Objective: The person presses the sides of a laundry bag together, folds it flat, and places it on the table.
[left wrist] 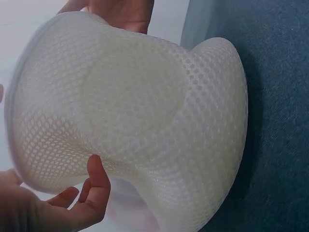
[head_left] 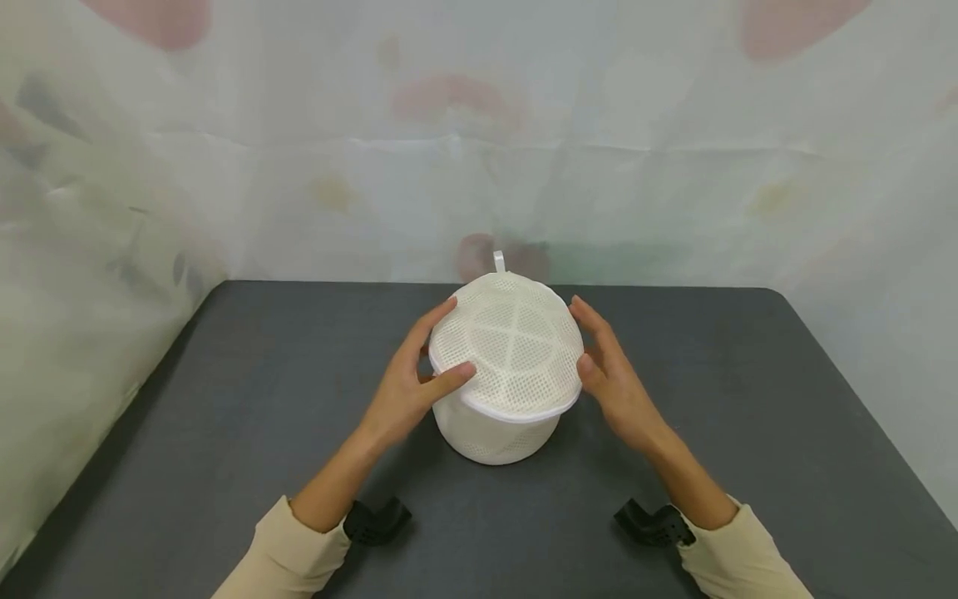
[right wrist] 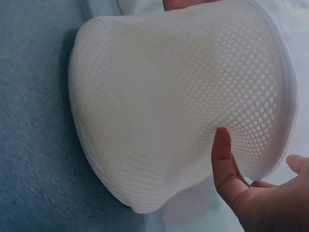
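Two bare hands, left hand (head_left: 404, 391) and right hand (head_left: 617, 383). Cream long sleeves (head_left: 288, 553) end near the wrists. Black wrist mount (head_left: 374, 520) beneath each forearm, beside the cuff.

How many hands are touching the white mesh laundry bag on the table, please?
2. The left hand grips the left side of the mesh laundry bag, thumb on its top; the right hand presses against its right side.
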